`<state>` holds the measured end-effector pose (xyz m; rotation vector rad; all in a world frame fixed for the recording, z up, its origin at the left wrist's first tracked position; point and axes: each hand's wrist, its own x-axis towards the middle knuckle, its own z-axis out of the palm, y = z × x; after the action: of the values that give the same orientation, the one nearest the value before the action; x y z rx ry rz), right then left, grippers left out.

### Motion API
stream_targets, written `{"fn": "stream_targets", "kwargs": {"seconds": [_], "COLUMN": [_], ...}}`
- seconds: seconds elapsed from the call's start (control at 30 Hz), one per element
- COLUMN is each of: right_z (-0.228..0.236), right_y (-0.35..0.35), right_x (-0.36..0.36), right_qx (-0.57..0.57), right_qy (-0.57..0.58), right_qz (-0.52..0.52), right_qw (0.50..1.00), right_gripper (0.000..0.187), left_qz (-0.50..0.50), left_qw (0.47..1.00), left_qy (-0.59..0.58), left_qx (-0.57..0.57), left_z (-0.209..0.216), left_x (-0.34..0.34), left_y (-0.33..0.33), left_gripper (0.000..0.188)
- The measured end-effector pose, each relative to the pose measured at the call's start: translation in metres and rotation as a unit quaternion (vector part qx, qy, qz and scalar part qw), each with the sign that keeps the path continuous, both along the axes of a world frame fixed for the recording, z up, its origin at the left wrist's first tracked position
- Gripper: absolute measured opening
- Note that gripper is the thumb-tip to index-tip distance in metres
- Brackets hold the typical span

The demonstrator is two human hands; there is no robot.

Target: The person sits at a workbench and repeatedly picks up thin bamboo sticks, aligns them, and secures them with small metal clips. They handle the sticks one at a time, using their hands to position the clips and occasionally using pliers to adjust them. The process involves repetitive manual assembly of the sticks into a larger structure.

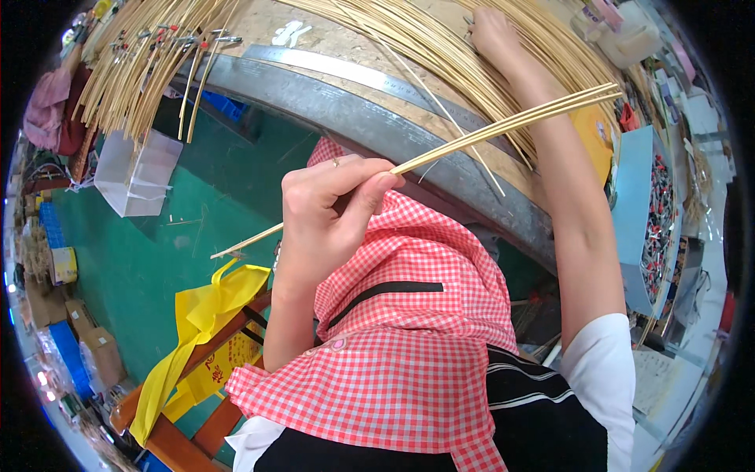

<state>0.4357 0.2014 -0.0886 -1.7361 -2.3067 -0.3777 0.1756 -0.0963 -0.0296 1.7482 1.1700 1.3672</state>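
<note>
A few thin, pale bamboo strips (pixel 507 124) are pinched between thumb and fingers of my left hand (pixel 326 208). They slant up to the right across my right forearm, and their other end sticks out below the hand at lower left. My right hand (pixel 495 35) reaches to the far side of the bench, over a long spread of loose bamboo strips (pixel 436 47). Its fingers are curled closed, with a small dark tip beside them that is too small to name. A steel ruler (pixel 338 64) lies along the bench near the strips.
More strips with small clips (pixel 149 59) overhang the bench's metal front edge (pixel 314 102) at left. A blue box of small red and black parts (pixel 641 212) stands at right. A wooden chair (pixel 169 436) with yellow cloth (pixel 189 330) is at lower left.
</note>
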Motion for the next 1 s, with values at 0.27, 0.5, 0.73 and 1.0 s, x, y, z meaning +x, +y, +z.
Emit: {"fn": "stream_targets", "kwargs": {"seconds": [0.27, 0.5, 0.73, 1.0], "right_z": [0.072, 0.067, 0.055, 0.057], "right_y": [-0.125, -0.289, -0.313, -0.316], "right_x": [-0.038, -0.065, -0.067, -0.068], "right_qx": [-0.148, -0.235, -0.163, -0.167], "right_qy": [0.334, 0.574, 0.626, 0.611], "right_qz": [0.08, 0.187, 0.201, 0.181], "right_qw": [0.927, 0.762, 0.736, 0.752], "right_gripper": [0.021, 0.023, 0.027, 0.021], "left_qz": [0.016, 0.022, -0.001, -0.011], "left_qw": [0.999, 0.999, 0.999, 0.997], "left_qy": [0.012, 0.002, 0.013, 0.034], "left_qx": [0.03, 0.041, 0.031, 0.065], "left_z": [-0.006, -0.002, -0.001, -0.007], "left_x": [-0.004, 0.005, 0.017, 0.017], "left_y": [-0.001, -0.005, -0.01, -0.007], "left_gripper": [0.007, 0.005, 0.005, 0.005]}}
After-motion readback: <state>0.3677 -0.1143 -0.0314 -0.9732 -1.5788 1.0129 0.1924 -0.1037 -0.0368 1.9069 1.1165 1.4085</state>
